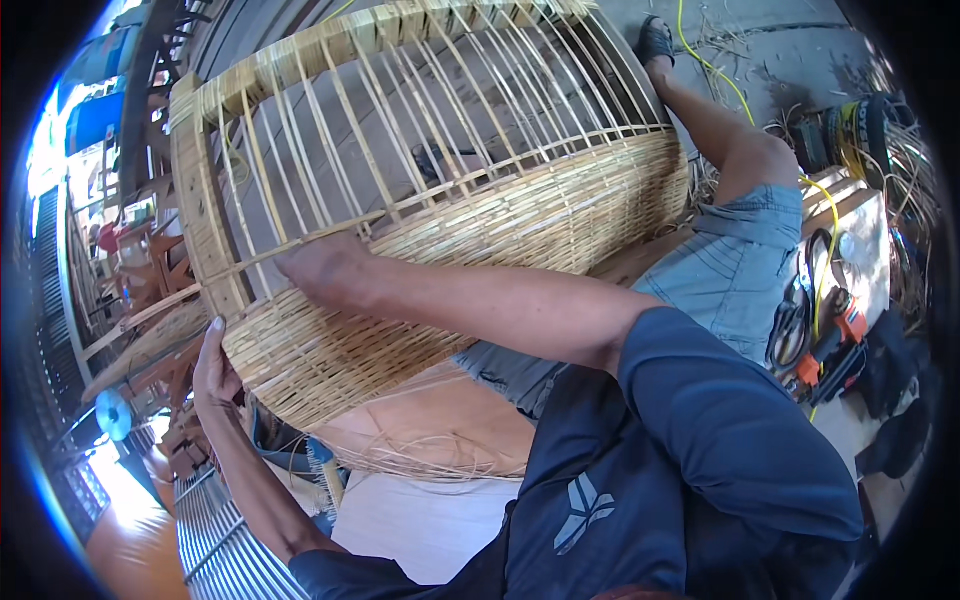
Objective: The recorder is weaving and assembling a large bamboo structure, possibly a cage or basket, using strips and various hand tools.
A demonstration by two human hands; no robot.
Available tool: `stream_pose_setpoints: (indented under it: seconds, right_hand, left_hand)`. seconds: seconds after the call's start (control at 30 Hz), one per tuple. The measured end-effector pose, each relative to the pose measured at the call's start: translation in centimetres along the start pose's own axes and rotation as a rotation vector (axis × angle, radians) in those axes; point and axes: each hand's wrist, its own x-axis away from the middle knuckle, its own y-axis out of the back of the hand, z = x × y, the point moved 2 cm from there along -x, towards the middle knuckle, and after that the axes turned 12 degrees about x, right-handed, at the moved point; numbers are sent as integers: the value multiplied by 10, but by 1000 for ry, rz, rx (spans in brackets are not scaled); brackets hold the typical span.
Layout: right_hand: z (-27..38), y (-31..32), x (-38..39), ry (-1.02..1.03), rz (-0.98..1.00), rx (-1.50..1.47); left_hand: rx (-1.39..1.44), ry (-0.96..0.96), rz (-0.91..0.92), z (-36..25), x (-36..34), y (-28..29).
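I see the big half-woven rattan frame filling my view, lying across my lap. My right hand reaches among its upright ribs; how far it is closed, I cannot tell. My left hand lies flat and open against the woven lower edge. Scissors lie at my right.

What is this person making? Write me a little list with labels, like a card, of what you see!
thing being worked on: a big half-woven rattan basket frame, lying tilted across the lap
woven part: a tight band of cane along the lower side; bare upright ribs above it
left hand: pressed against the woven edge from outside
right hand: reaching in between the ribs
nearby: loose cane strands below the basket, tools on a bench to the right
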Motion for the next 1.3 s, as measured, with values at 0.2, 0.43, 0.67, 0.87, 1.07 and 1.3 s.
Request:
stream_pose_setpoints:
  seconds: [0.2, 0.43, 0.67, 0.87, 1.07, 1.3]
  right_hand:
    - [1, -12, -1, 54, 116, 90]
    - [-4, -15, 5, 79, -64, 113]
    - [-8, -20, -1, -129, 23, -185]
    - [-9, -13, 3, -180, -135, -298]
    - [-9, 9, 69, 172, -127, -97]
    - [-132, 82, 162, -141, -202, 212]
  left_hand:
    - [-37, -4, 2, 1, 2, -2]
    - [-84, -45, -39, 2, 3, 0]
    - [-63, -33, -32, 2, 6, -5]
    - [-84, 34, -58, 9, 11, -22]
    - [-410, -274, -295, 18, 21, -54]
    - [-1051, -811, -551, 35, 26, -71]
